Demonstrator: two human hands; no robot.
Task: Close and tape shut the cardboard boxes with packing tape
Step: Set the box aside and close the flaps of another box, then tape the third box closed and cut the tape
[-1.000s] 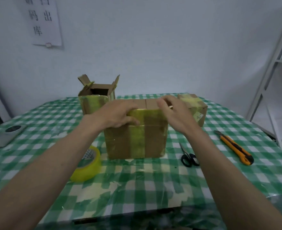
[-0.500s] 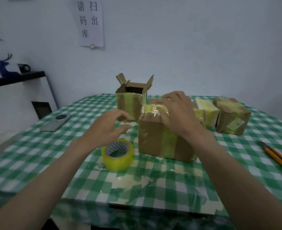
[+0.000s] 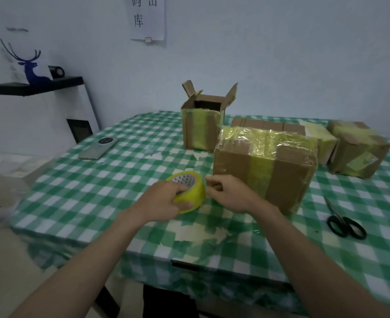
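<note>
**Tape roll gripped at the near edge of the desk**

Left hand (image 3: 164, 201) curled round the yellow tape roll (image 3: 189, 191), thumb on the near outer side, fingers hooked over the rim into the core. Roll tilted, sitting on the desk (image 3: 93, 187) with its green-and-white checked cloth, just left of the taped box (image 3: 265, 166). Right hand (image 3: 228, 193) just beside the roll on its right, fingers curled in with thumb and forefinger drawn together at the roll's edge; cannot tell whether a tape end is pinched there, none plainly visible.

Taped box closed, brown cardboard with yellow tape across the top and down the near face, standing right of both hands. Open box (image 3: 201, 129) farther back and left of it, flaps raised, yellow tape on its side. Flat closed carton (image 3: 267, 126) behind the taped box, partly hidden. Yellow-wrapped parcel (image 3: 322, 138) to the right of that, and another taped brown box (image 3: 357, 150) at far right, bearing a small label.

Black-handled scissors (image 3: 343, 222) lying on the cloth at near right, well apart from the hands. Grey phone (image 3: 98, 148) face down at far left of the desk. On the wall, a paper sign (image 3: 148, 19); on a black shelf (image 3: 37, 87) at far left, a blue deer figure (image 3: 32, 70).
</note>
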